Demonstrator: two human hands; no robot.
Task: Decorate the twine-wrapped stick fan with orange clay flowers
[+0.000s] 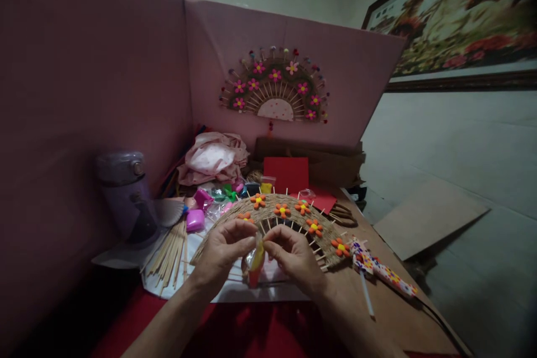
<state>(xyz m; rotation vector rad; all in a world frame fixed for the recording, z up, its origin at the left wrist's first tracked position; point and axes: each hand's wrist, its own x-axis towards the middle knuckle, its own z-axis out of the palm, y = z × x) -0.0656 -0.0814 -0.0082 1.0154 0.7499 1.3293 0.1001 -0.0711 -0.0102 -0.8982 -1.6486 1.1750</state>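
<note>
My left hand [223, 250] and my right hand [293, 254] meet over the near edge of a half-round woven fan [289, 218] with orange flowers and thin sticks. Both pinch a small clear packet [255, 264] with yellow and red clay in it, fingers closed on it. The fan lies flat on white paper on the table.
A purple bottle [126, 193] stands at the left beside a bundle of thin sticks [170, 254]. Small clay packs [201, 210], pink cloth [213, 158] and red paper [286, 173] lie behind. A patterned glue gun [384, 271] lies right. A finished fan [274, 85] hangs on the pink board.
</note>
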